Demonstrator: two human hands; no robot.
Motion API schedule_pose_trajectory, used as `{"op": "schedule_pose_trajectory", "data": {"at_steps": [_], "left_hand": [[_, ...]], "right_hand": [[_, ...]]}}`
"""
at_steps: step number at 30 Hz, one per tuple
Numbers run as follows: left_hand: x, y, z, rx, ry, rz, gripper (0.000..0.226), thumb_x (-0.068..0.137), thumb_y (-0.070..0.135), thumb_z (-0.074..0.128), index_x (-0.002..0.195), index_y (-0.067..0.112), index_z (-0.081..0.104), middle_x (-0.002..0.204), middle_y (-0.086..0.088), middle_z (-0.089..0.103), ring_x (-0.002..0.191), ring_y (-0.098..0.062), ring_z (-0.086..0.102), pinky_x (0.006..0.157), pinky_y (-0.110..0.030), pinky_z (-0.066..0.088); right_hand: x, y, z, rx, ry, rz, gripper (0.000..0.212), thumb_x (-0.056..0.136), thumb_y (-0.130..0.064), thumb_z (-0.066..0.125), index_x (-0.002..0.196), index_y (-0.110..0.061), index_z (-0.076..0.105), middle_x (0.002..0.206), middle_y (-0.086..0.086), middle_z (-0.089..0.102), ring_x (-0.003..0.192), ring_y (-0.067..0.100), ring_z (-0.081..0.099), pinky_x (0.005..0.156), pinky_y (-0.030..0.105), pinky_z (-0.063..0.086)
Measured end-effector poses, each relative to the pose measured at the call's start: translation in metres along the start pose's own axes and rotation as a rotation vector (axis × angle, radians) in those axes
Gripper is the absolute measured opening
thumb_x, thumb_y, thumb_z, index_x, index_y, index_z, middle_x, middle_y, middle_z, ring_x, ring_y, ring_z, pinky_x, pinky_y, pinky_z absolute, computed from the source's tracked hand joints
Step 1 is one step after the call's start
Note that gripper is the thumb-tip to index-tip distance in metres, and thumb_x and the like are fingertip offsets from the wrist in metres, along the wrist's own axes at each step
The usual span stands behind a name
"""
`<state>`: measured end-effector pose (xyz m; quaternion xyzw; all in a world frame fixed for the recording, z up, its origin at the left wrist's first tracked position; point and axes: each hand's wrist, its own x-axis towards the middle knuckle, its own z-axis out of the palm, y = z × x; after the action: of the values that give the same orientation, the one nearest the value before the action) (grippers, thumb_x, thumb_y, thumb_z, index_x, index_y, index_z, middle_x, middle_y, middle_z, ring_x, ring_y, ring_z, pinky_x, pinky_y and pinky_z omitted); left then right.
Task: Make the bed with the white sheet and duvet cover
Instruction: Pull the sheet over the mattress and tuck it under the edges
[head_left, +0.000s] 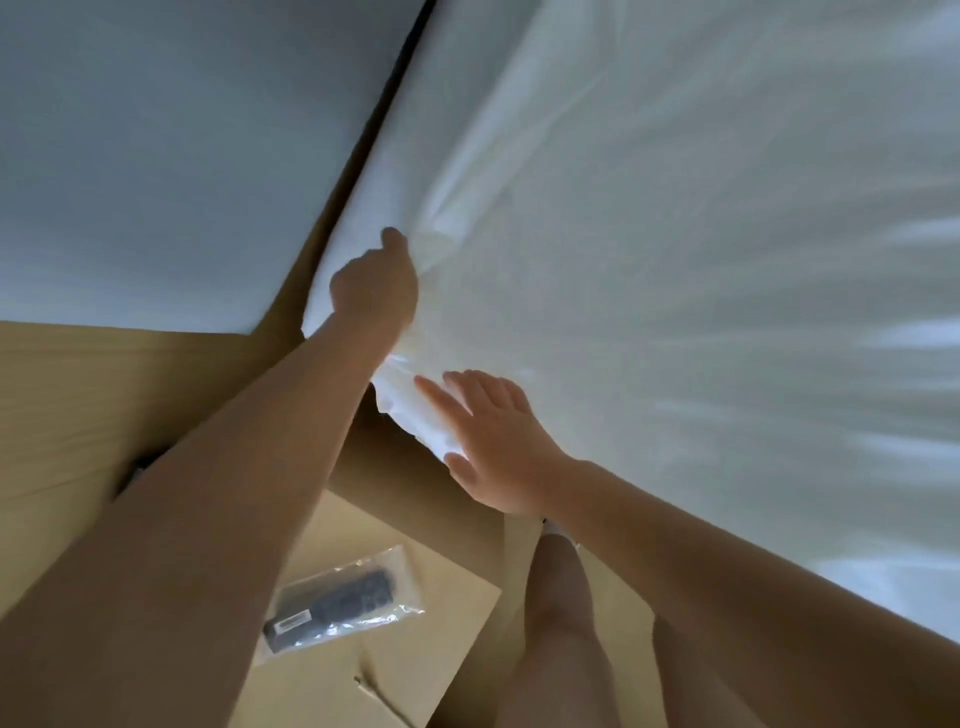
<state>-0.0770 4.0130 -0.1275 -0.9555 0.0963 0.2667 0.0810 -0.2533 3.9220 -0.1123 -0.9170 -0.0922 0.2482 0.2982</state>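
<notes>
White sheet (675, 234): spread across the bed, creased, bunched at the near corner. Left hand (376, 283): fingers curled into the gathered fabric. Right hand (498, 441): fingers straight, pressed flat on the edge, gripping nothing. Step, probably: fitting the corner. Next: pull taut, tuck under. Bagged remote (343, 605) nearby.

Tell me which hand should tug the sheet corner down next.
Left, probably. The left hand grips the bunched white sheet at the corner edge, with creases fanning out from it, while the right hand lies open and flat on the fabric, gripping nothing.
</notes>
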Motion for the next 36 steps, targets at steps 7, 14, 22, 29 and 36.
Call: {"op": "schedule_pose_trajectory", "data": {"at_steps": [7,14,22,29,36], "left_hand": [[-0.024,-0.039,0.039,0.113,0.104,-0.024,0.078,0.095,0.038,0.046,0.15,0.014,-0.004,0.15,-0.021,0.022,0.132,-0.04,0.032,0.101,-0.053,0.033],[-0.079,0.041,0.089,-0.205,-0.114,0.08,0.097,0.078,0.067,0.054,0.15,0.027,0.003,0.156,-0.019,-0.005,0.143,-0.039,0.001,0.107,-0.059,0.023],[-0.037,0.04,0.07,-0.228,0.031,0.244,0.018,0.099,0.019,0.043,0.094,0.003,0.05,0.086,-0.016,0.054,0.077,-0.032,0.048,0.066,-0.041,0.038],[-0.059,0.026,0.073,0.102,0.038,0.157,0.017,0.101,0.02,0.033,0.098,0.006,0.044,0.09,-0.019,0.059,0.083,-0.04,0.057,0.065,-0.04,0.038],[-0.149,0.131,0.107,-0.296,-0.085,0.04,0.032,0.094,0.03,0.048,0.115,0.005,0.044,0.113,-0.014,0.05,0.103,-0.035,0.053,0.079,-0.038,0.04]], "right_hand": [[-0.039,0.001,0.015,0.328,-0.125,0.335,0.065,0.094,-0.02,0.042,0.15,-0.023,0.009,0.145,0.0,0.028,0.13,0.02,0.028,0.107,0.031,0.024],[-0.131,0.067,0.041,0.537,0.005,0.943,0.049,0.092,-0.017,0.051,0.138,-0.012,0.036,0.139,0.005,0.039,0.127,0.021,0.036,0.101,0.03,0.032],[-0.231,0.14,0.056,0.652,0.215,1.441,0.045,0.09,-0.029,0.056,0.125,-0.003,0.047,0.128,0.014,0.05,0.112,0.028,0.05,0.087,0.031,0.037],[-0.238,0.163,0.073,0.974,0.392,1.461,0.048,0.09,-0.053,0.049,0.083,-0.006,0.052,0.079,0.007,0.054,0.074,0.025,0.05,0.067,0.032,0.036],[-0.242,0.192,0.072,0.943,0.475,1.238,0.028,0.091,-0.014,0.048,0.065,-0.006,0.049,0.067,0.012,0.056,0.067,0.026,0.052,0.059,0.031,0.037]]}}
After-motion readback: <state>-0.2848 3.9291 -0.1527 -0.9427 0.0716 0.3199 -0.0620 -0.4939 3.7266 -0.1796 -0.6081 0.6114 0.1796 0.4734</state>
